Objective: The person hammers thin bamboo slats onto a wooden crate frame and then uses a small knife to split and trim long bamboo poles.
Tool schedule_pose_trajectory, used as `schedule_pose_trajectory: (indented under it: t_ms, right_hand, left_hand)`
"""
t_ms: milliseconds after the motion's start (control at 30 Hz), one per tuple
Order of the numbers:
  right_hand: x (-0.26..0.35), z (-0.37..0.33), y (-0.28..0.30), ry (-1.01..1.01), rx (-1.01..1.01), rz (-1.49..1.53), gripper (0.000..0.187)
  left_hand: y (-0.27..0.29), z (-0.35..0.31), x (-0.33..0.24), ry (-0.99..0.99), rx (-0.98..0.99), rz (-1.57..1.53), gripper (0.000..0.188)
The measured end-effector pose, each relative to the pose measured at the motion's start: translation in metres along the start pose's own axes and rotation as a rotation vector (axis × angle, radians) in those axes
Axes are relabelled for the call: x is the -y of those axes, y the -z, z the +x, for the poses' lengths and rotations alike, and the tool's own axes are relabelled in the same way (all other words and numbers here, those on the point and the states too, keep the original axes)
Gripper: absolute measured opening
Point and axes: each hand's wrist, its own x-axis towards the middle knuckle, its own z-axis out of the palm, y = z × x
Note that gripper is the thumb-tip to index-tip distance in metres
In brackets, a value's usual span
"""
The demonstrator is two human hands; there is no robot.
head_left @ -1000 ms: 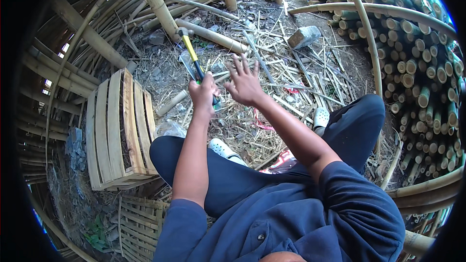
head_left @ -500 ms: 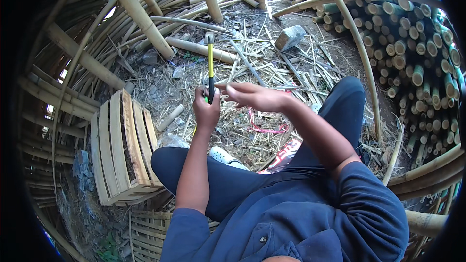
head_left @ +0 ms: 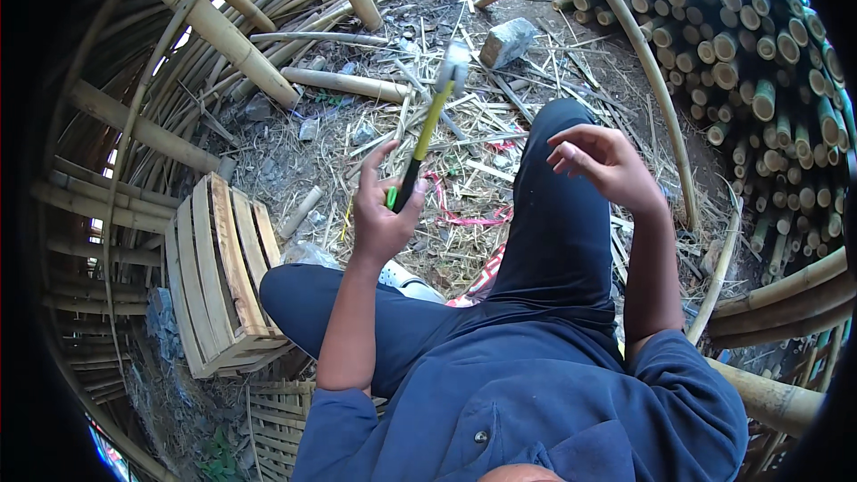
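Note:
My left hand (head_left: 381, 219) holds a hammer (head_left: 428, 132) by the black end of its yellow and black handle. The index finger is stretched away from the handle, and the thumb lies along it. The metal head points up and away from me, slightly blurred. Something small and bright green (head_left: 391, 198) shows beside the handle in the same palm. My right hand (head_left: 605, 165) hovers by my right knee with its fingers loosely bent and apart. I see nothing in it.
A slatted wooden crate (head_left: 212, 272) stands at my left. Bamboo poles (head_left: 723, 54) are stacked at the far right, and a curved bamboo strip (head_left: 656, 71) arches before them. A grey block (head_left: 507, 43), pink twine (head_left: 473, 220) and bamboo scraps lie on the ground ahead.
My right hand has left the hammer's side and moved right to above my knee. The hammer has tilted rightward, and my left index finger has straightened. My right knee has shifted left.

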Motion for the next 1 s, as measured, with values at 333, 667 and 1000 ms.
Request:
schedule_pose_trajectory:
  t_ms: [333,667,1000]
  right_hand:
    - [0.007,0.019,-0.085,0.078,0.311,-0.053,0.035]
    - [0.092,0.06,-0.232,0.447,0.765,-0.202,0.028]
    - [0.131,0.083,-0.364,0.605,0.997,-0.056,0.023]
  left_hand:
    - [0.048,-0.014,-0.039,0.124,-0.262,-0.216,0.042]
    - [0.277,-0.151,0.098,0.475,-0.899,0.318,0.038]
    - [0.42,-0.247,0.189,0.983,-0.85,1.117,0.031]
